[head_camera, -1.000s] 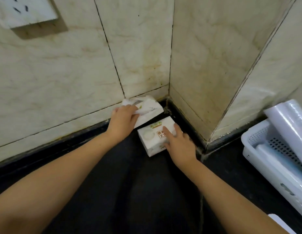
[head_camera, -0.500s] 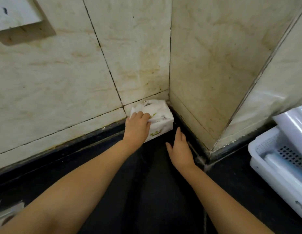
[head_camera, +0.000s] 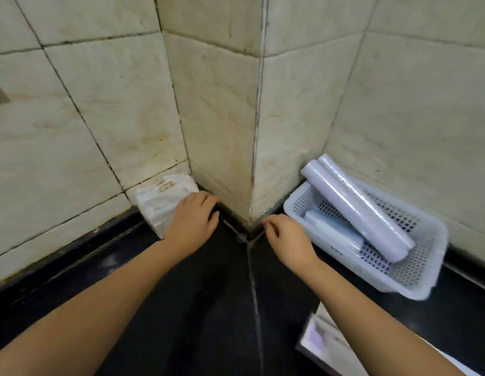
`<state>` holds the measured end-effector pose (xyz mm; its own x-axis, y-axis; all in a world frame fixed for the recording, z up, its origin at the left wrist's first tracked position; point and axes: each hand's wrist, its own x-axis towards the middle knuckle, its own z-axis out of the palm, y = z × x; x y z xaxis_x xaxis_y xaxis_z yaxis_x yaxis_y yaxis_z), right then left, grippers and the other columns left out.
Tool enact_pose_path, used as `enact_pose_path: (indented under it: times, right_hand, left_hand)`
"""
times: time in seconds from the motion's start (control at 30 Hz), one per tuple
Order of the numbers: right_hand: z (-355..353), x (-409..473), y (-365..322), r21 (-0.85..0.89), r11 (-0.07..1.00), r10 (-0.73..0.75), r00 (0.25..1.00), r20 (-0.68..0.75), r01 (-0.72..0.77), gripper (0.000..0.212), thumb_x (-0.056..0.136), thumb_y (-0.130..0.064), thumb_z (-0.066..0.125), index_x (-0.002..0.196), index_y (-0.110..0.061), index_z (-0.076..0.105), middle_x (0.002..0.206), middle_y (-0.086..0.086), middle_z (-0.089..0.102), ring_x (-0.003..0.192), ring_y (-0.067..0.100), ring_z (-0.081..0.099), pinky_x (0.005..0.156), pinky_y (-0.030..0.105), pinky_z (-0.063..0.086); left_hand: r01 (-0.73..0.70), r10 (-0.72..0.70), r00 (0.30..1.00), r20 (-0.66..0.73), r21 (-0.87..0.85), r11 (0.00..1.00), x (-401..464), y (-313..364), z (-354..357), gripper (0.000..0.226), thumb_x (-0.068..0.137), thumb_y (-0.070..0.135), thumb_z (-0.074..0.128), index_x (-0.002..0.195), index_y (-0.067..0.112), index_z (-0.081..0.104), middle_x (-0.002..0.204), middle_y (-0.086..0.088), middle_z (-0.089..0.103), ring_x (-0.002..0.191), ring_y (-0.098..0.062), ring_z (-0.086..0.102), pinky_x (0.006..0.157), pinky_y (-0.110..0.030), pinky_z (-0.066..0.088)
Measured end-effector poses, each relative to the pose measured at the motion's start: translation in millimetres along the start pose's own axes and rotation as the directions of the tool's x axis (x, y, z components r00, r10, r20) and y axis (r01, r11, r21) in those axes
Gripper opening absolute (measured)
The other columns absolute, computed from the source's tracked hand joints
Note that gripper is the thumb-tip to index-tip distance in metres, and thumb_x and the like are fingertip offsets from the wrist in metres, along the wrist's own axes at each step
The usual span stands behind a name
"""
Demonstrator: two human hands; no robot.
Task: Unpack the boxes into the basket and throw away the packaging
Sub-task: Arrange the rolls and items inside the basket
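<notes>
A white soft pack [head_camera: 161, 200] with green print lies on the dark counter, pushed into the tiled wall corner. My left hand [head_camera: 193, 222] lies palm down over its near right end, fingers loosely bent toward the corner and not gripping it. Hovering by the pillar's edge is my right hand [head_camera: 287, 236], its fingers curled in with nothing held. The white perforated basket [head_camera: 371, 274] stands to the right against the wall. It holds two plastic-wrapped rolls [head_camera: 358, 208] leaning on its rim and a pale blue flat pack [head_camera: 332, 230].
A tiled pillar [head_camera: 230, 131] juts out between the pack's corner and the basket. A flat pale box [head_camera: 321, 339] lies at the lower right, partly under my right forearm. The black counter [head_camera: 198, 308] spreads beneath both arms.
The view has swung right, bringing the whole basket into sight. My left hand loosened its grip on the pack and slid to its right end. My right hand lifted and curled toward the basket.
</notes>
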<state>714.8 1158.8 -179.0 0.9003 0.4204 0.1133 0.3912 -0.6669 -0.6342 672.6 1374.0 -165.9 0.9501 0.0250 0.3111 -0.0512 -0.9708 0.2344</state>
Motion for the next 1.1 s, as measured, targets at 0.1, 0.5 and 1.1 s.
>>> enact_pose_path:
  times: [0.1,0.5,1.1]
  right_hand:
    - [-41.6,-15.1,37.3,-0.030,0.992,0.118,0.990,-0.078,-0.121,0.023,0.092,-0.015,0.050,0.105,-0.015,0.069,0.104,0.006,0.071,0.094,0.021,0.065,0.083,0.026,0.047]
    - [-87.2,4.5,181.4,-0.326,0.929,0.290,0.893,0.343,-0.176,0.037,0.096,-0.015,0.043,0.131,-0.005,0.044,0.129,0.017,0.055,0.111,0.031,0.055,0.096,0.034,0.043]
    - [-77.4,21.7,188.5,-0.494,0.850,0.287,0.947,0.144,-0.182,0.046,0.088,0.003,0.044,0.132,-0.006,0.038,0.100,0.017,0.067,0.083,0.033,0.065,0.061,0.036,0.046]
  left_hand:
    - [-0.188,0.191,0.981,0.041,-0.072,0.980,0.6,52.2,18.9,0.027,0.089,0.018,0.055,0.114,0.011,0.059,0.108,-0.010,0.061,0.100,-0.027,0.056,0.084,-0.039,0.045]
    - [-0.144,0.255,0.884,0.391,-0.289,0.946,82.4,180.5,96.7,0.029,0.094,0.018,0.044,0.115,0.012,0.063,0.116,-0.007,0.066,0.106,-0.022,0.059,0.094,-0.037,0.046]
    - [-0.097,0.199,0.572,0.796,-0.175,0.980,148.1,191.8,150.0,0.029,0.091,0.010,0.046,0.110,0.008,0.068,0.117,-0.009,0.066,0.105,-0.025,0.060,0.091,-0.030,0.046]
